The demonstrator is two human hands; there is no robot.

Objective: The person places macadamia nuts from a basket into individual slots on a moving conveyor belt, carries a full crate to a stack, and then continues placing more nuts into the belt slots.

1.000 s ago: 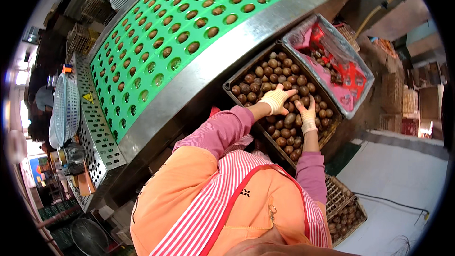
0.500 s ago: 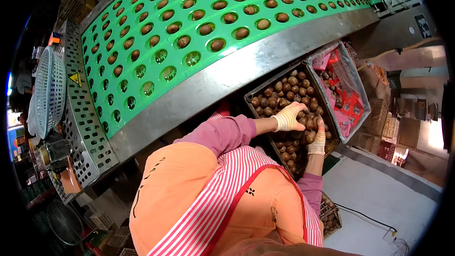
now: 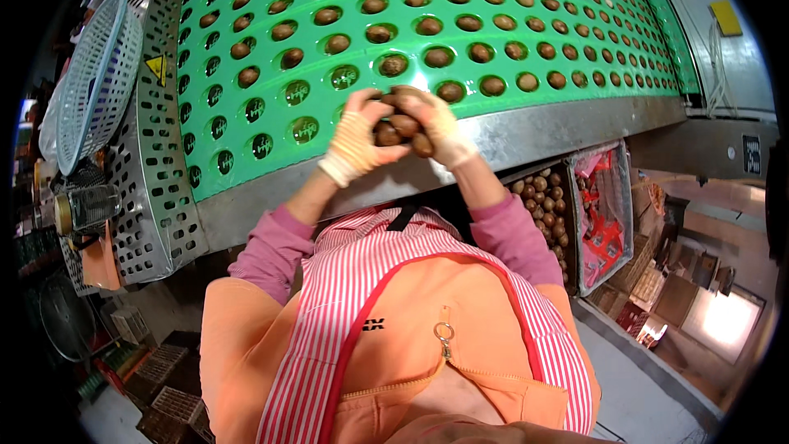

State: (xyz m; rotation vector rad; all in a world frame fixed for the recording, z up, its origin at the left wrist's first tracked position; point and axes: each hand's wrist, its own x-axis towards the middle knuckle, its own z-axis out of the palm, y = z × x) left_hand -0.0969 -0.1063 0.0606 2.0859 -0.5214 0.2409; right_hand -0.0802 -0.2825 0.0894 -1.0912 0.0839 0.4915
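Both hands are now up at the middle of the frame, over the lower edge of the green perforated belt point(image 3: 427, 57). A moment ago they were down in the crate of brown round fruits point(image 3: 544, 201) at the right, so the scooping is done and the load has travelled to the machine.

My left hand point(image 3: 355, 141), in a pale glove, is cupped and closed around one side of a small heap of the brown fruits point(image 3: 403, 125). My right hand point(image 3: 440, 127), also gloved, closes on the other side. The two hands press together and the fruits sit between them, about four I can count, maybe more hidden inside.

The heap is just above the steel rim point(image 3: 526, 127) of the machine, near a row of holes. Many holes in the upper rows already carry one fruit each; several holes at the lower left of the belt show only green.

At the left of the frame a light blue mesh basket point(image 3: 90, 74) leans beside the perforated metal side panel point(image 3: 152, 164). A red-lined tray point(image 3: 604, 205) lies just beside the crate.
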